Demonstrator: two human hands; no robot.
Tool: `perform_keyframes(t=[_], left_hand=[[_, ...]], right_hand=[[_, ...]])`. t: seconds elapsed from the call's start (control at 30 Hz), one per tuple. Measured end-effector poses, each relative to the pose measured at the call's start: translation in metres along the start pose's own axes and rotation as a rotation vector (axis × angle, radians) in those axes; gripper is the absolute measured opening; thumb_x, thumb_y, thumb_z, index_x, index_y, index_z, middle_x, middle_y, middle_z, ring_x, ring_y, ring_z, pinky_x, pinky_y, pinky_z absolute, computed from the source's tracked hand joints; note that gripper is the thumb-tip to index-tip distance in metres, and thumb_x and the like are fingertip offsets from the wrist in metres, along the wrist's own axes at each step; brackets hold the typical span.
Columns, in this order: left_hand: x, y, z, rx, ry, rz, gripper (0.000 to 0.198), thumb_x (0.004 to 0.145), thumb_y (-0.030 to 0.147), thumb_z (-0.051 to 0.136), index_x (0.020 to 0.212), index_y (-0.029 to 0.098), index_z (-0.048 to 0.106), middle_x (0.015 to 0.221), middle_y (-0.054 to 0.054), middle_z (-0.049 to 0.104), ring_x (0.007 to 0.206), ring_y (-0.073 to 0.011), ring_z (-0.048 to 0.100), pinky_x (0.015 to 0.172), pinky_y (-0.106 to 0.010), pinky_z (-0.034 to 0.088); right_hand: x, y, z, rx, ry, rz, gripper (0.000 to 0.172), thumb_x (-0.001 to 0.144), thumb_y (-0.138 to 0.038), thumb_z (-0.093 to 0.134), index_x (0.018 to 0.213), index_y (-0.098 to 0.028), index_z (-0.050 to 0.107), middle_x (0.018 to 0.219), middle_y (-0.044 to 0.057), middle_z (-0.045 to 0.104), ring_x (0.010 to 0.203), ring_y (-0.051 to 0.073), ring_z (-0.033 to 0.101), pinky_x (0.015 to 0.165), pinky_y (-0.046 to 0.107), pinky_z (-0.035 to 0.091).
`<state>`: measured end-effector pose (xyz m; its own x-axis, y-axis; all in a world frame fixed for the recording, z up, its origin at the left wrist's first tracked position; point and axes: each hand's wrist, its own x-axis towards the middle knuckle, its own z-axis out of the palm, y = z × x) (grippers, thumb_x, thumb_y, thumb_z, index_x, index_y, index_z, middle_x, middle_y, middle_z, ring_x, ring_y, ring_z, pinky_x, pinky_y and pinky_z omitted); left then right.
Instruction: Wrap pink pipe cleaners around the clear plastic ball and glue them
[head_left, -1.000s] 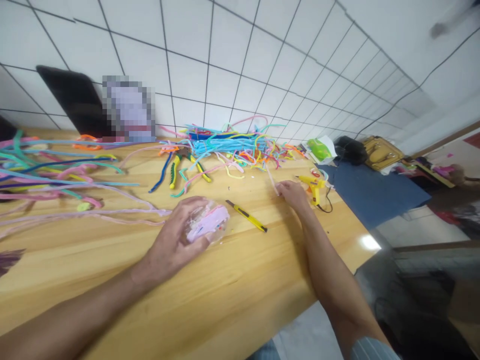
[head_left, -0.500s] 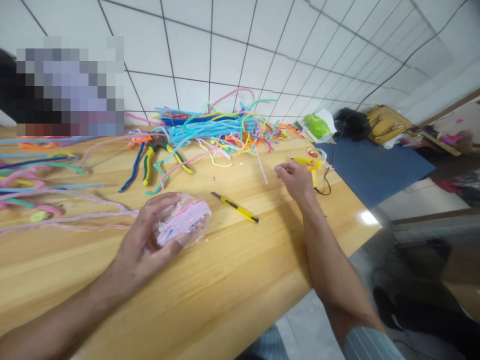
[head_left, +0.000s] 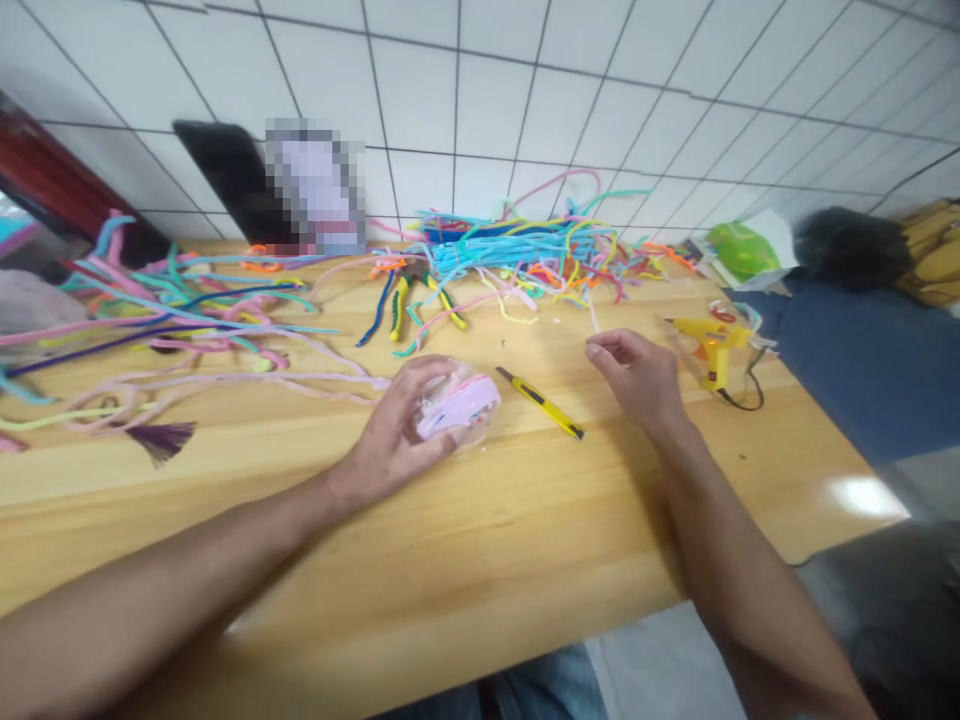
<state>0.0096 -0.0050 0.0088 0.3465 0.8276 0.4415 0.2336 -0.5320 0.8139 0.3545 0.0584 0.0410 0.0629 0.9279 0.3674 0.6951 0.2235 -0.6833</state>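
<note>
A round bundle wound in lilac strands (head_left: 459, 405), with clear film around it, sits in my left hand (head_left: 394, 430), fingers and thumb curled about its left side. My right hand (head_left: 637, 375) is pinched at the near end of a thin pale pink stick (head_left: 592, 308), whose lower tip the fingers hide. Between the hands a yellow utility knife (head_left: 541, 403) lies on the wooden table (head_left: 465, 560). A yellow glue gun (head_left: 712, 345) rests to the right of my right hand.
Behind the hands lie a heap of coloured pipe cleaners (head_left: 510, 250) and green-yellow pliers (head_left: 400, 308). More pipe cleaners (head_left: 217, 320) and a purple tassel (head_left: 161, 438) are at the left. A black phone-like object (head_left: 229, 180) leans on the tiled wall.
The view has turned left, so the table's things appear farther right. My right hand has reached the pale pink stick and closed at its near end. My left hand still holds the lilac bundle.
</note>
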Motion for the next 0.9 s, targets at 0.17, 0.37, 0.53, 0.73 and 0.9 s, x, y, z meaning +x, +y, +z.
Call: perform_keyframes(t=[0.17,0.37,0.53,0.73,0.9], left_hand=[[0.002,-0.002,0.003,-0.04,0.002,0.035,0.06,0.096,0.026,0.073,0.152,0.029,0.051,0.15,-0.012,0.057,0.145,-0.0308,0.056,0.125,-0.052,0.047],[0.002,-0.006,0.005,-0.038,0.013,0.085,0.062,0.094,0.024,0.071,0.153,0.029,0.051,0.148,-0.012,0.057,0.144,-0.0312,0.056,0.124,-0.051,0.047],[0.002,-0.008,0.006,-0.033,0.005,0.139,0.061,0.097,0.03,0.071,0.153,0.029,0.048,0.148,-0.013,0.055,0.144,-0.0322,0.055,0.122,-0.053,0.048],[0.003,-0.007,0.005,-0.029,0.025,0.123,0.06,0.098,0.035,0.074,0.152,0.028,0.049,0.146,-0.014,0.057,0.142,-0.0323,0.057,0.121,-0.053,0.05],[0.001,-0.002,0.003,0.017,0.009,0.12,0.063,0.097,0.032,0.074,0.154,0.029,0.048,0.149,-0.015,0.056,0.146,-0.0327,0.055,0.122,-0.054,0.049]], right_hand=[[-0.011,-0.036,-0.003,0.062,-0.062,-0.055,0.018,0.088,-0.037,0.072,0.091,-0.022,0.081,0.079,0.002,0.081,0.07,0.018,0.072,0.069,0.031,0.057],[-0.038,-0.099,-0.011,0.049,-0.197,-0.24,0.011,0.095,-0.031,0.072,0.093,-0.026,0.082,0.078,0.0,0.081,0.068,0.017,0.074,0.064,0.028,0.056],[-0.061,-0.105,0.003,0.053,-0.052,-0.517,0.012,0.101,-0.021,0.069,0.096,-0.028,0.077,0.081,-0.001,0.082,0.07,0.017,0.077,0.068,0.03,0.058],[-0.076,-0.088,0.032,0.163,-0.174,-0.679,0.012,0.104,-0.016,0.064,0.099,-0.025,0.071,0.077,0.0,0.08,0.064,0.015,0.073,0.064,0.028,0.056],[-0.082,-0.092,0.036,0.197,-0.244,-0.731,0.01,0.107,-0.019,0.061,0.1,-0.022,0.069,0.074,0.001,0.076,0.063,0.016,0.068,0.062,0.03,0.055]])
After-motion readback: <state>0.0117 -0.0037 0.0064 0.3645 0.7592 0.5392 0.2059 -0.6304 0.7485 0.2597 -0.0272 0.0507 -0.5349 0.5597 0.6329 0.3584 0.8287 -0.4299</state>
